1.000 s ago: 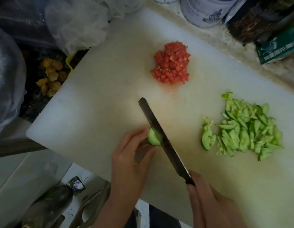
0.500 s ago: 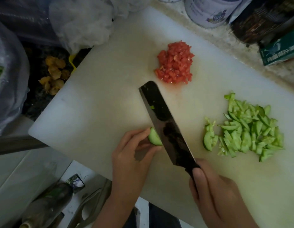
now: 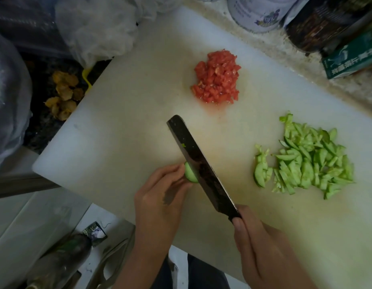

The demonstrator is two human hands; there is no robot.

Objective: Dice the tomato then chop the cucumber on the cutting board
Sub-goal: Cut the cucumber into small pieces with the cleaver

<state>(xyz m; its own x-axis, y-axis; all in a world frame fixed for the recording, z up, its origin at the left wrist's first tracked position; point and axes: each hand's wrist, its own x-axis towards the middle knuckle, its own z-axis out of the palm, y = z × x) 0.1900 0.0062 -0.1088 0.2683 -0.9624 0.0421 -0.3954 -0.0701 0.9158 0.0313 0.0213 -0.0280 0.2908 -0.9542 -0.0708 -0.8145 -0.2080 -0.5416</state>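
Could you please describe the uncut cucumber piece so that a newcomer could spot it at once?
On the white cutting board, look near its front edge, where the left hand meets the dark knife. The cucumber stub is pinched there beside the blade, one rounded piece, unlike the heap of cut cucumber strips at the right.

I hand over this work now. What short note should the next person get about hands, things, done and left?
Left hand pinches the cucumber stub on the cutting board.
Right hand grips the knife, blade against the stub.
Diced tomato lies in a pile at the far side, chopped cucumber at the right.
Done: tomato, most cucumber.
Left: chop the stub.
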